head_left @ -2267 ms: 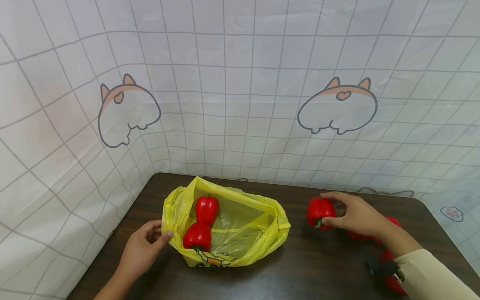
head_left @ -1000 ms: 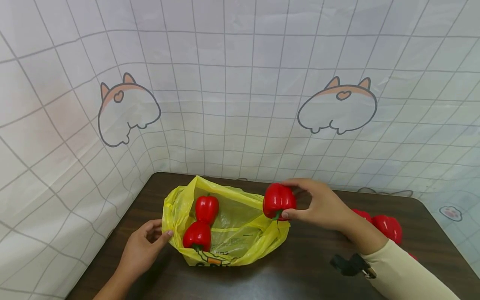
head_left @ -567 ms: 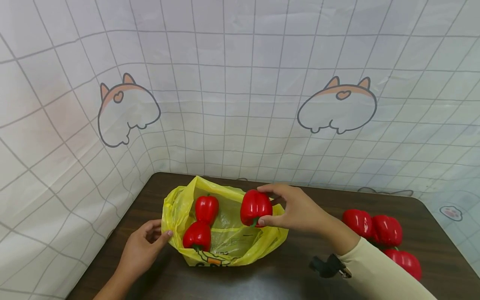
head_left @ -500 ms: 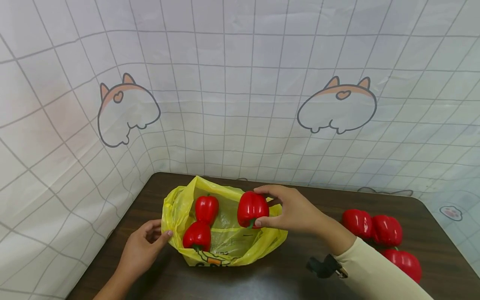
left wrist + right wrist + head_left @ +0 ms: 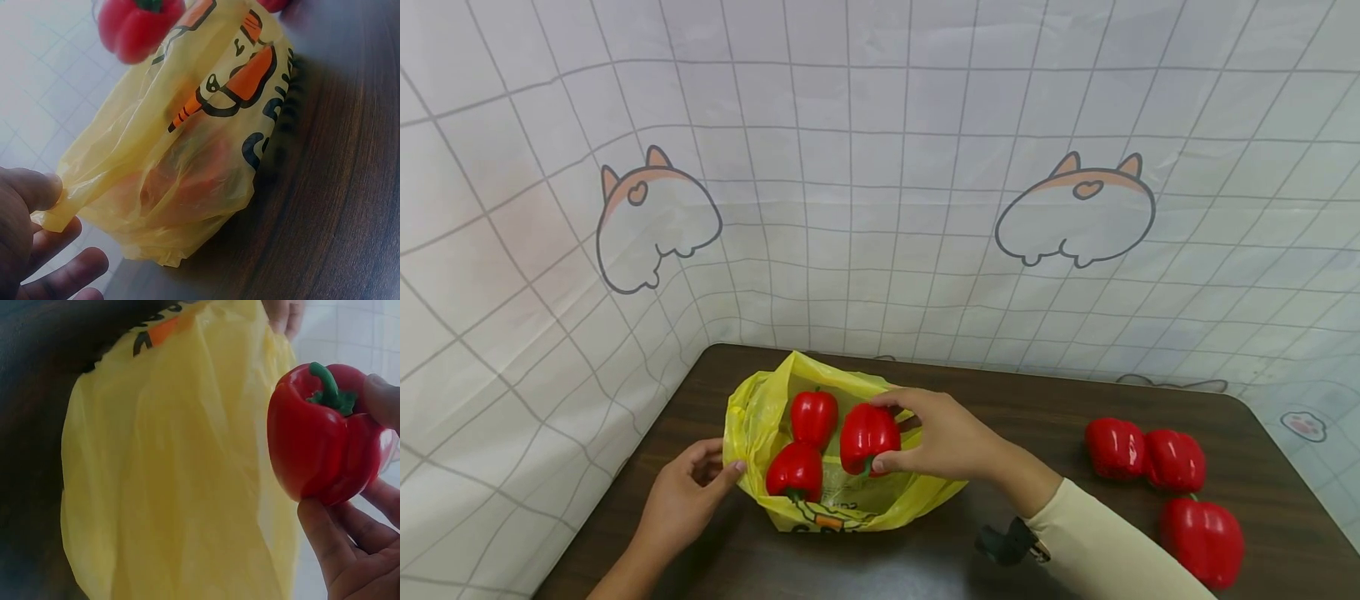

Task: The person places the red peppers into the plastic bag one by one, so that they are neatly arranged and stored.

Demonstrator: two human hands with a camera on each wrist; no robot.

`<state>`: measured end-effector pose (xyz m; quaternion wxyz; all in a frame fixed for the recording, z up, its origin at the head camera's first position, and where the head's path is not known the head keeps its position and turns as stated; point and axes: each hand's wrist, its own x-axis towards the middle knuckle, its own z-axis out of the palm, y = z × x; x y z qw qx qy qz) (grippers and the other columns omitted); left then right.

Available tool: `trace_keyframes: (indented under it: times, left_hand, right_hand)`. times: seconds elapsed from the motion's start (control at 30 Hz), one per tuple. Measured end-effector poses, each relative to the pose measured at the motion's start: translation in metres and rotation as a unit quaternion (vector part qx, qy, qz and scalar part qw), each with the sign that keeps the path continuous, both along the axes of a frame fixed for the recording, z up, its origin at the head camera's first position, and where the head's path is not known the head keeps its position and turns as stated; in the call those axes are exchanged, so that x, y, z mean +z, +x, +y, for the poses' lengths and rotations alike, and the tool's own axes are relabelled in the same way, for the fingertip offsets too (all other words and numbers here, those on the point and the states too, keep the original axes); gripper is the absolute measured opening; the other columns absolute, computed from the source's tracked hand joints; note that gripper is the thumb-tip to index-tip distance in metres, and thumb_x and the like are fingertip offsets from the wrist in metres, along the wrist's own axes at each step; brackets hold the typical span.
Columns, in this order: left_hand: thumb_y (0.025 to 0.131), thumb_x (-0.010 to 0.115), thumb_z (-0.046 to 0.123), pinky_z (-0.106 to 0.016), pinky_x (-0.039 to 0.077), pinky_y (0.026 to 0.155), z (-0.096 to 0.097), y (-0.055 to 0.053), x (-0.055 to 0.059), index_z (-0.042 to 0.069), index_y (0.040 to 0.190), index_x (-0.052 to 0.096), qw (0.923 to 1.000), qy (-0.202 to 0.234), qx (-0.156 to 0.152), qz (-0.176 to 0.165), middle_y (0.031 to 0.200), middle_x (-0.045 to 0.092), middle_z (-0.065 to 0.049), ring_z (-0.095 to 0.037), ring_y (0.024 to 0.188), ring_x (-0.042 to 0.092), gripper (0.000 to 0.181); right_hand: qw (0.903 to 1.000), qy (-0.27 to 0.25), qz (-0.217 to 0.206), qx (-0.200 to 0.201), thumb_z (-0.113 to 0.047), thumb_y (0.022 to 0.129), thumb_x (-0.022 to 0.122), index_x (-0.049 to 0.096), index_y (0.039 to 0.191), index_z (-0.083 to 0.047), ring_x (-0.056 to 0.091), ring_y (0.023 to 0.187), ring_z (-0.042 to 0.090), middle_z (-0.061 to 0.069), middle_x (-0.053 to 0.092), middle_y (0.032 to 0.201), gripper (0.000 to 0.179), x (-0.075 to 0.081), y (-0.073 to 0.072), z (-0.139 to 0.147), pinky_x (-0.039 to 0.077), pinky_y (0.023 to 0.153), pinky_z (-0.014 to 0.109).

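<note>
head view, lower left: left hand (image 5: 688, 492) pinches yellow bag (image 5: 756, 417) by the rim. lower centre: right hand (image 5: 947, 437) grips red pepper (image 5: 867, 435) over bag's mouth. i'd hold rim steady, set the pepper down beside the two peppers (image 5: 794, 471) inside, no drop. right-wrist view shows full green stem (image 5: 331, 394) but not bag's inside; head view does.

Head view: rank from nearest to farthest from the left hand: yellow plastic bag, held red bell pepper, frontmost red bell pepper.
1. Yellow plastic bag: pinched by the left hand.
2. Held red bell pepper: in the right hand.
3. Frontmost red bell pepper: on the table, far right.
</note>
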<state>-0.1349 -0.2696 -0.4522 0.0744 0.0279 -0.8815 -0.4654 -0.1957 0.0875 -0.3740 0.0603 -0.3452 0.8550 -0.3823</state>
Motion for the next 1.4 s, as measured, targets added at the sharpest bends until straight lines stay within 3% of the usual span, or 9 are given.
trace_keyframes:
  times: [0.23, 0.47, 0.7, 1.07, 1.4]
  left_hand:
    - [0.094, 0.077, 0.038, -0.026, 0.054, 0.072, 0.000, 0.000, 0.000, 0.002, 0.130, 0.065, 1.0000, -0.002, 0.001, -0.002, 0.105, 0.074, -0.007, -0.017, 0.090, 0.069, 0.052]
    - [0.094, 0.077, 0.041, -0.026, 0.054, 0.073, 0.000, -0.001, -0.001, 0.003, 0.131, 0.064, 0.9999, -0.008, 0.004, -0.008, 0.106, 0.074, -0.007, -0.018, 0.092, 0.069, 0.054]
    - [0.094, 0.077, 0.040, -0.026, 0.054, 0.073, 0.000, 0.000, -0.001, 0.003, 0.130, 0.065, 0.9999, -0.012, 0.004, 0.001, 0.105, 0.074, -0.006, -0.017, 0.090, 0.069, 0.053]
    - [0.094, 0.077, 0.040, -0.026, 0.054, 0.073, 0.000, -0.001, 0.000, 0.003, 0.130, 0.064, 1.0000, -0.007, 0.005, -0.002, 0.106, 0.074, -0.007, -0.018, 0.091, 0.069, 0.054]
    - [0.094, 0.077, 0.040, -0.027, 0.054, 0.073, 0.000, 0.000, -0.001, 0.003, 0.131, 0.064, 0.9999, -0.007, 0.005, -0.011, 0.107, 0.074, -0.007, -0.018, 0.091, 0.068, 0.054]
  right_hand:
    - [0.9998, 0.007, -0.016, 0.004, -0.038, 0.082, 0.088, 0.059, 0.141, -0.013, 0.064, 0.110, 0.014, -0.007, 0.063, 0.131, 0.070, -0.013, -0.003, -0.012, 0.054, 0.090, 0.029]
    - [0.9990, 0.033, -0.031, 0.001, -0.038, 0.082, 0.088, 0.059, 0.142, -0.013, 0.064, 0.111, 0.016, -0.005, 0.063, 0.132, 0.071, -0.026, -0.004, -0.022, 0.056, 0.091, 0.037]
    - [0.9967, 0.082, -0.004, 0.003, -0.040, 0.082, 0.087, 0.060, 0.141, -0.014, 0.063, 0.111, 0.010, -0.005, 0.064, 0.130, 0.070, -0.033, -0.003, -0.035, 0.053, 0.088, 0.027]
    - [0.9916, 0.126, 0.028, 0.002, -0.039, 0.080, 0.087, 0.062, 0.138, -0.012, 0.061, 0.112, 0.014, -0.003, 0.066, 0.127, 0.069, -0.047, -0.003, -0.043, 0.052, 0.092, 0.030]
    - [0.9899, 0.141, 0.012, 0.000, -0.041, 0.078, 0.089, 0.061, 0.138, -0.012, 0.059, 0.116, 0.014, -0.002, 0.064, 0.129, 0.073, -0.053, 0.000, -0.048, 0.051, 0.095, 0.032]
